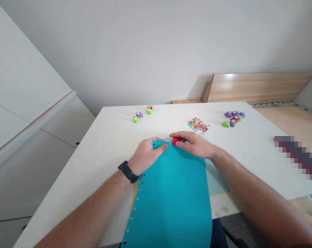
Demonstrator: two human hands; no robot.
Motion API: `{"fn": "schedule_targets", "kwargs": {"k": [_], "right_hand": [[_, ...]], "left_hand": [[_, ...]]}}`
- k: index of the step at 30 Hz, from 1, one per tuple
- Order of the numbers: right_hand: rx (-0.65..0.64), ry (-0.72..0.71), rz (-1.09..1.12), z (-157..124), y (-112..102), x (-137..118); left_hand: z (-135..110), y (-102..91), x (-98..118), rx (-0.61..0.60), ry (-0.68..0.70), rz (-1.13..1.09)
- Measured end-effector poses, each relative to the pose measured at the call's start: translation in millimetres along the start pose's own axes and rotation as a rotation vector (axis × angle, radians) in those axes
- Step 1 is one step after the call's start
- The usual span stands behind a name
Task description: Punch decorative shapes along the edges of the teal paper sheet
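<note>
A teal paper sheet [171,193] lies on the white table [99,151] and hangs over its near edge; small holes run along its left edge and far corner. My left hand [147,155], a black watch on its wrist, pinches the sheet's far left corner. My right hand [194,144] is closed on a small red paper punch [175,140] sitting on the sheet's far edge. A yellow sheet peeks out beneath the teal one on the left.
A pile of coloured paper confetti [198,124] lies beyond my hands. Three small punches [142,114] sit at the far left, several purple, green and red ones [233,119] at the far right. A wooden board [256,88] leans behind the table.
</note>
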State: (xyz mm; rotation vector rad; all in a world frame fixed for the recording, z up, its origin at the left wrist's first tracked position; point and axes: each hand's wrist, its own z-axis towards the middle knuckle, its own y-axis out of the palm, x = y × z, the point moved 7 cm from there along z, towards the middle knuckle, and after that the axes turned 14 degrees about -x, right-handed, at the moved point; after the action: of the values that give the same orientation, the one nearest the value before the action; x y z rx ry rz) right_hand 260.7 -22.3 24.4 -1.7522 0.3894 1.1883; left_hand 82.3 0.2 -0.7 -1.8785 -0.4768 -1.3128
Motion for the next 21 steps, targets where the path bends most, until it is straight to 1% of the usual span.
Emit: {"fn": "schedule_targets", "kwargs": {"k": [7,13,18,21], "right_hand": [[-0.068,0.003,-0.027,0.0,4.4,-1.6],[-0.064,-0.011,-0.083,-0.5,5.5,-0.2],[-0.039,0.015,-0.085,0.3,4.4,2.1],[-0.055,0.021,-0.080,0.5,4.4,-1.0]], "left_hand": [[0.1,-0.4,0.9,0.003,0.007,-0.004],[-0.6,-0.7,2.0,0.026,0.009,0.000],[-1.3,-1.0,6.1,0.030,0.030,0.044],[-1.7,-1.8,7.3,0.036,0.035,0.053]]}}
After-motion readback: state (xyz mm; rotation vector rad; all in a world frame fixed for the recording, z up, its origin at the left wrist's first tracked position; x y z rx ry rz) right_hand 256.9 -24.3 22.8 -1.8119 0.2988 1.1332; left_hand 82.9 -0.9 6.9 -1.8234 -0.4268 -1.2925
